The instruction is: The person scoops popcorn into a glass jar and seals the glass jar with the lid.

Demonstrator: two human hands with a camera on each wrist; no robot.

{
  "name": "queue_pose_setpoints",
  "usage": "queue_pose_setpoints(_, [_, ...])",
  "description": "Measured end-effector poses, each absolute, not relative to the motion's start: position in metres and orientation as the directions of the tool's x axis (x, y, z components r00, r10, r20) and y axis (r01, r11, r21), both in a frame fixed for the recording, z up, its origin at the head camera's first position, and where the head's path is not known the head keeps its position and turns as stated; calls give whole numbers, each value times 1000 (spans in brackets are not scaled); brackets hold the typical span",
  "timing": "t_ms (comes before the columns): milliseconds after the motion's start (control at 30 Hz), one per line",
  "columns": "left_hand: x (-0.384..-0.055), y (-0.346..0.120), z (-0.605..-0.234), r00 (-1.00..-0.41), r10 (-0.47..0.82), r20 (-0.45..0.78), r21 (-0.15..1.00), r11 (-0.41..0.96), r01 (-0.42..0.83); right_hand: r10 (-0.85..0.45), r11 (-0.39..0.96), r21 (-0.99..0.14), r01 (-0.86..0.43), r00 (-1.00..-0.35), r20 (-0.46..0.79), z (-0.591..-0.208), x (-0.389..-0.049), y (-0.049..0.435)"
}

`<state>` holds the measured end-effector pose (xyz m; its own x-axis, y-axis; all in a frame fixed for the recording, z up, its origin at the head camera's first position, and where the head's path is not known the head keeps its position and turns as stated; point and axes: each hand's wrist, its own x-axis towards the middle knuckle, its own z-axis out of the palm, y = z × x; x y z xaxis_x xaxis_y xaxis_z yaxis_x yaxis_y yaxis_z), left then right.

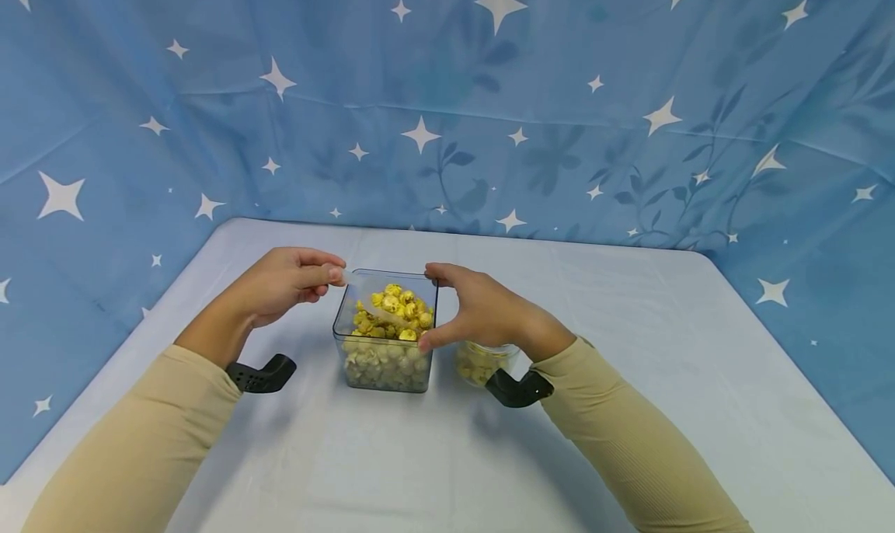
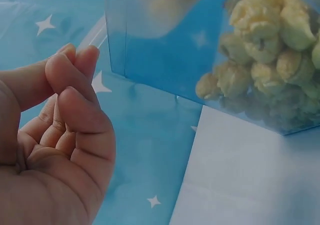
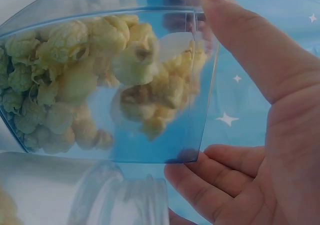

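Note:
A clear square-topped plastic container (image 1: 383, 339) of yellow popcorn (image 1: 395, 304) stands upright mid-table. My left hand (image 1: 290, 280) is at its upper left and pinches the handle of a translucent white spoon (image 1: 355, 280) between thumb and fingertips. The spoon reaches over the rim, its bowl down inside among the popcorn; in the right wrist view, several pieces sit at that bowl. My right hand (image 1: 482, 311) grips the container's right side, thumb at the near rim corner and fingers at the far one. Part of the spoon is hidden by the popcorn.
A clear glass jar (image 1: 478, 364) with popcorn inside stands right of the container, partly under my right hand. The white-covered table (image 1: 629, 308) meets a blue star-patterned curtain (image 1: 447, 113) at the back and sides. Each wrist carries a black camera mount (image 1: 266, 375).

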<state>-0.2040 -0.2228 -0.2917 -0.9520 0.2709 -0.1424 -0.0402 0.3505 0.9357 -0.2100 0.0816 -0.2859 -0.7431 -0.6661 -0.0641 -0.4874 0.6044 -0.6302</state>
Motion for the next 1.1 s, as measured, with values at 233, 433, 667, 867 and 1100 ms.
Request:
queue_pose_setpoints(233, [-201, -230, -294, -952, 277, -133, 952, 302, -45, -667, 604, -628, -491, -742, -61, -287, -211, 82])
queue_pose_setpoints(433, [-199, -234, -295, -950, 286, -129, 960, 277, -48, -665, 604, -627, -491, -745, -57, -287, -211, 81])
queue_pose_setpoints(667, [-198, -233, -297, -937, 322, -133, 971, 231, -58, -659, 608, -632, -480, -750, -64, -287, -211, 82])
queue_pose_setpoints(867, [-198, -235, -302, -936, 324, -137, 980, 180, -81, -660, 603, -642, -474, -749, -66, -288, -211, 82])
queue_pose_setpoints(1100, [-198, -239, -307, -942, 306, -136, 984, 155, -92, -661, 599, -649, -469, -747, -69, -288, -211, 82])
